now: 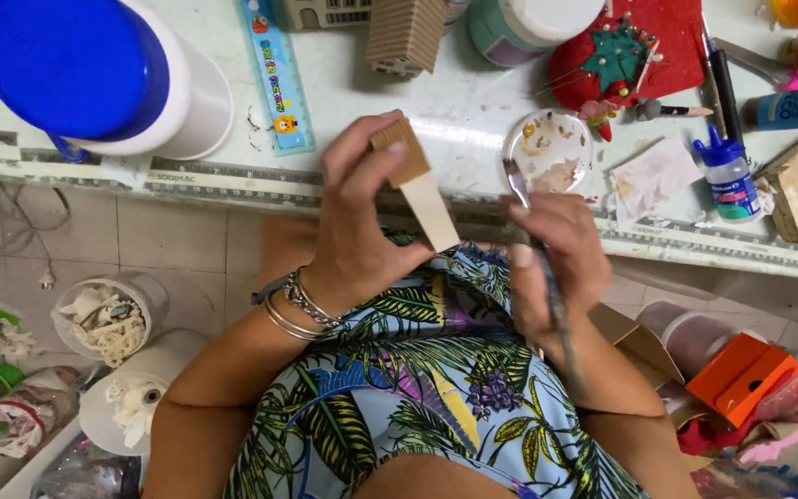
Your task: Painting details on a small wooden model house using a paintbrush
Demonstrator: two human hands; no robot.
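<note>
Left hand point(353, 222) grip clamps wood strip point(422, 189); right hand point(551, 263) pinches brush point(547, 277), bristles blurred.

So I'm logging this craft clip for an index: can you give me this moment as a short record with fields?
left hand: left hand holds a small wooden piece, part brown corrugated, part pale
right hand: right hand grips a paintbrush, tip up
nearest on table: round palette dish smeared with paint
other items: blue-lidded tub, ruler, glue bottle, red pincushion
surface: pale green worktable
</note>
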